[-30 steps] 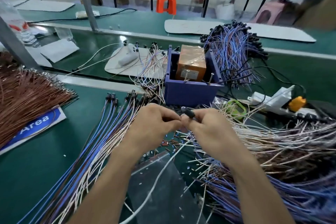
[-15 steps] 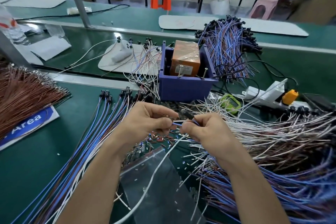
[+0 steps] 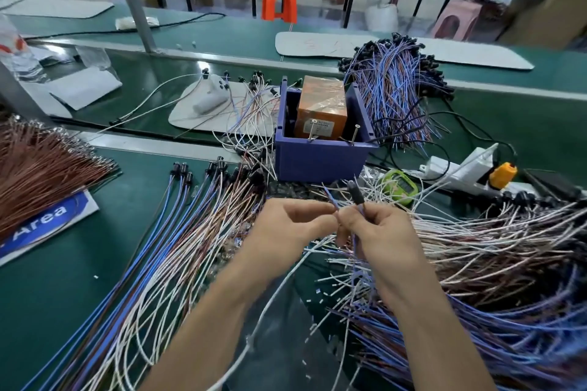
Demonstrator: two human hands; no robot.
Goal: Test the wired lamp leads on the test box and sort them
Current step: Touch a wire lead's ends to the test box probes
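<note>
My right hand [image 3: 378,232] grips one wired lamp lead [image 3: 355,195], its black lamp holder pointing up above my fingers and its blue wire running down through my fist. My left hand [image 3: 286,228] pinches the lead's bare blue wire end [image 3: 330,200] right beside my right thumb. Just beyond both hands stands the blue test box [image 3: 320,149], holding an orange-wrapped block [image 3: 322,108] and two upright metal pins at its front rim. A fanned row of leads [image 3: 165,251] lies to my left. A big loose heap of leads [image 3: 495,267] lies to my right.
Another bundle of blue leads [image 3: 394,89] lies behind the box. Copper-brown wires [image 3: 41,168] cover a blue "Area" sign [image 3: 41,219] at left. A white power strip [image 3: 457,171] with an orange plug and a green meter [image 3: 398,186] sit right of the box. A clear plastic sheet lies under my forearms.
The lamp holder has swung up from lying level between my hands to standing upright above my right fist. My left fingers slid along to the blue wire's end.
</note>
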